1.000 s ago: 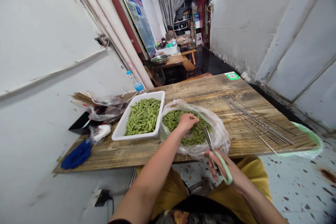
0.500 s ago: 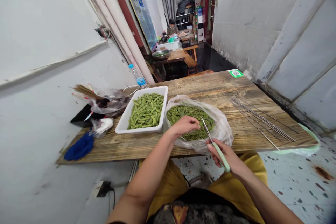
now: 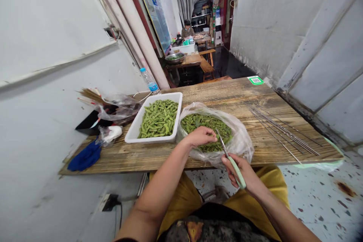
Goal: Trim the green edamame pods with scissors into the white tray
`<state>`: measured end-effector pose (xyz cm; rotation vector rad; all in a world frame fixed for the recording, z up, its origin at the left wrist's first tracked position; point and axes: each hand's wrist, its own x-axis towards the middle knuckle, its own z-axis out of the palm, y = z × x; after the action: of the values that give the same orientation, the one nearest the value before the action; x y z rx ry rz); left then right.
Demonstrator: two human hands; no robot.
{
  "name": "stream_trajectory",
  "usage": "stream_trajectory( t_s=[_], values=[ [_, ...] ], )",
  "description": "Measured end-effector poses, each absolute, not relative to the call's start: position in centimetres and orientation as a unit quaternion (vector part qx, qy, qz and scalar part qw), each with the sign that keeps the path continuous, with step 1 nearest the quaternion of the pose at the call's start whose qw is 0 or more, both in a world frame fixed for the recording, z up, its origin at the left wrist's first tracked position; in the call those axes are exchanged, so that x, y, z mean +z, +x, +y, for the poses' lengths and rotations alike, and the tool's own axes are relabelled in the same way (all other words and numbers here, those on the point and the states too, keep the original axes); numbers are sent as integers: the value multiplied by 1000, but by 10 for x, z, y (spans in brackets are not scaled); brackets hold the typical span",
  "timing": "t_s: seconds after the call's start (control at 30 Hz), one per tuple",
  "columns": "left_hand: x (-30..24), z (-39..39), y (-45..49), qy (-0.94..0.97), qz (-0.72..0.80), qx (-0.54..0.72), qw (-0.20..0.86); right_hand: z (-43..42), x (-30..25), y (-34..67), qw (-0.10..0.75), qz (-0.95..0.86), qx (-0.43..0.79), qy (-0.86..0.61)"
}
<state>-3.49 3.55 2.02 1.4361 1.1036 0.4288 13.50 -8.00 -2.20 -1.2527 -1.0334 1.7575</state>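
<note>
Scissors (image 3: 229, 159) gripped by my right hand (image 3: 246, 171) look more closed than a second ago, suggesting a snip; my left hand (image 3: 202, 136) pinches near their tips, over green pods (image 3: 211, 120) in the plastic bag (image 3: 242, 144), its hold unclear to me.

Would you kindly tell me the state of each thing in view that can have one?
Scissors: in the right hand, blades close together
Left hand: fingers curled over the bag; grip unclear
Bag: open, pods inside
Tray: uncovered, pods heaped inside
Bottle: capped, standing
Rods: loose, lying on the table
Blue bundle: crumpled
Bowl: uncovered, something green inside
</note>
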Motion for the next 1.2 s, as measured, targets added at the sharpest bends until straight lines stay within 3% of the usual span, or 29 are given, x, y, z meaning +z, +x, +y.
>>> stream_trajectory(
  t_s=[0.27, 0.43, 0.67, 0.77, 0.9, 0.97, 1.1, 1.2],
  values=[
    [8, 27, -27, 472, 429, 282, 716, -87, -23, 138, 371, -352, 737, -441],
    [3, 18, -16, 447, 426, 355, 702, -88, -16, 134, 378, -362, 723, -451],
    [3, 4, -5, 464, 468, 361, 660, -84, -11, 127, 406, -307, 733, -450],
    [14, 7, -24, 518, 526, 401, 542, -84, -13, 130, 402, -308, 731, -458],
    [45, 25, -92, 569, 637, 495, 157, -88, -22, 140, 389, -309, 745, -445],
    [60, 35, -128, 545, 700, 461, -1, -90, -27, 144, 375, -303, 756, -443],
    [74, 43, -148, 584, 749, 292, -109, -92, -29, 144, 359, -304, 767, -437],
    [58, 43, -112, 701, 671, 236, -59, -92, -27, 140, 355, -316, 755, -452]
  ],
)
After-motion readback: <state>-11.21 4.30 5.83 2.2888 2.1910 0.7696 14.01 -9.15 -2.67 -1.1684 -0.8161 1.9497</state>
